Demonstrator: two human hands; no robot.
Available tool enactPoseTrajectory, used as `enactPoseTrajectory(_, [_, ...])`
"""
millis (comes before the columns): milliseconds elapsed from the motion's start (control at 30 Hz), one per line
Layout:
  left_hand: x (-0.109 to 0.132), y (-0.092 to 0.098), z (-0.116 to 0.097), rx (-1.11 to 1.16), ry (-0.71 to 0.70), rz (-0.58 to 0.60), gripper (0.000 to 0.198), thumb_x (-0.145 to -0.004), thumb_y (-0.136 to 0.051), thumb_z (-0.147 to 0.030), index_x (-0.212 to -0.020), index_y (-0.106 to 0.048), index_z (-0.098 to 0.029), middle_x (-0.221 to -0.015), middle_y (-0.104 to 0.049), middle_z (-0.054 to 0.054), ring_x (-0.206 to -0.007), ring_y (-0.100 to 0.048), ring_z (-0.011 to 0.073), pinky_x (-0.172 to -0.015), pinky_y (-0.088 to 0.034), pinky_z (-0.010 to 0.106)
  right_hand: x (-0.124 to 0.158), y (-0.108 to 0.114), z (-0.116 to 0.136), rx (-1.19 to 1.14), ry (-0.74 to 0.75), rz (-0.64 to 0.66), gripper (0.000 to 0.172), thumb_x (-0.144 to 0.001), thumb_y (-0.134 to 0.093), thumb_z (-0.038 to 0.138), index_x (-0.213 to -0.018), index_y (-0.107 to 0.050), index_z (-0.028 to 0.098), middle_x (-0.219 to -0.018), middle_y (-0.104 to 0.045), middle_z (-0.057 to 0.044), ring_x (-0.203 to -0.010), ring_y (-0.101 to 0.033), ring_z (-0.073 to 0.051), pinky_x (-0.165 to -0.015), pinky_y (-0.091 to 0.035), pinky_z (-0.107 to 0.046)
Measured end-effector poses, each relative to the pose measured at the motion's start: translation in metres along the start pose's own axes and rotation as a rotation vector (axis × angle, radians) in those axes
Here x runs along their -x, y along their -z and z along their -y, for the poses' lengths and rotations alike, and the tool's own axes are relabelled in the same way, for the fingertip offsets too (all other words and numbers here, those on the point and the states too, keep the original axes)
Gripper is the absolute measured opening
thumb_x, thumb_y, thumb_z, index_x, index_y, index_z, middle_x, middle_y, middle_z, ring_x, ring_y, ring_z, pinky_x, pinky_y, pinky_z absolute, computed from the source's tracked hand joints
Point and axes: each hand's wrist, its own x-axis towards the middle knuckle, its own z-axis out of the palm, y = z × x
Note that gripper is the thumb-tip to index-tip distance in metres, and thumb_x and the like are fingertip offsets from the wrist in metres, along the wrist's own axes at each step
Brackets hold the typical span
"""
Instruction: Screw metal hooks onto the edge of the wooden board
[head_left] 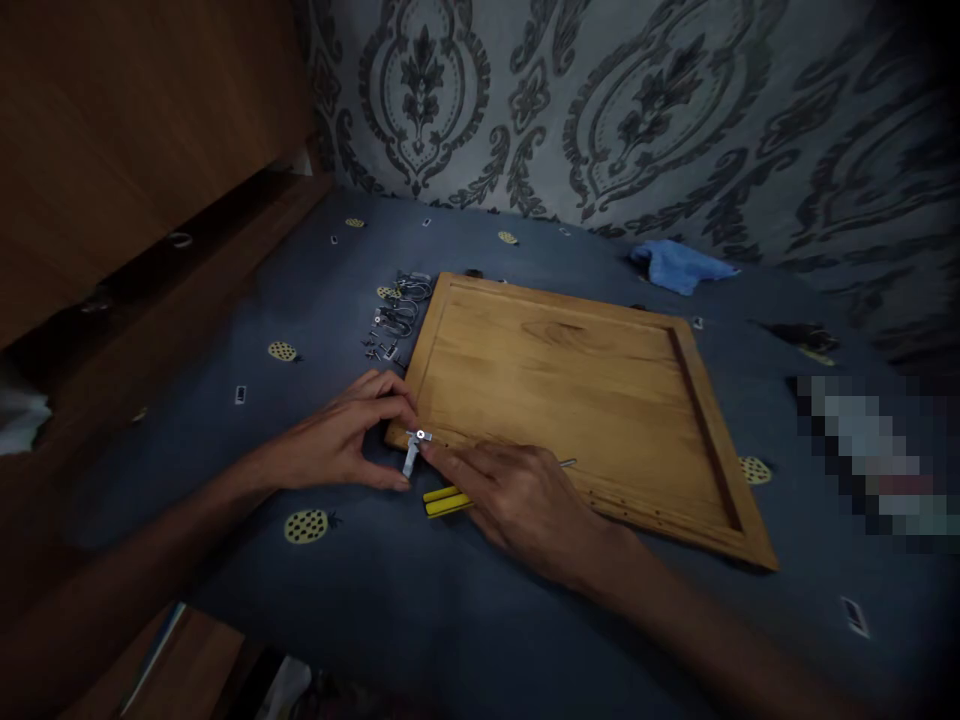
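Wooden panel (pixel 555 390) lies flat; at its corner my left hand (pixel 343 437) pinches a hinge (pixel 411 455), likely steadying it. My right hand (pixel 525 507) palms a screwdriver (pixel 445 502), perhaps for readiness.

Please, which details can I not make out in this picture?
In the head view:
- Part of the yellow-handled tool: hidden by the right hand.
- Underside of the wooden panel: hidden by the panel itself.
- Small metal parts: too small and dark to count.
- Pixelated patch: content blurred.
- Right forearm: cut off by bottom edge.
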Motion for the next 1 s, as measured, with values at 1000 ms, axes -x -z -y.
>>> enactPoseTrajectory(1000, [0.003,0.003,-0.001,-0.055,0.013,0.013,0.056,-0.081,-0.086,-0.060,-0.125,-0.071,-0.029,-0.130,-0.057,0.007,-0.126,-0.052,0.0301,-0.111,-0.046,0.044,-0.001,0.001,-0.001,-0.089,-0.029,-0.025,0.046,-0.091,-0.063,0.004,-0.135,-0.066,0.015,-0.094,-0.082,-0.006,-0.074,-0.076,-0.018,-0.064,-0.053,-0.027])
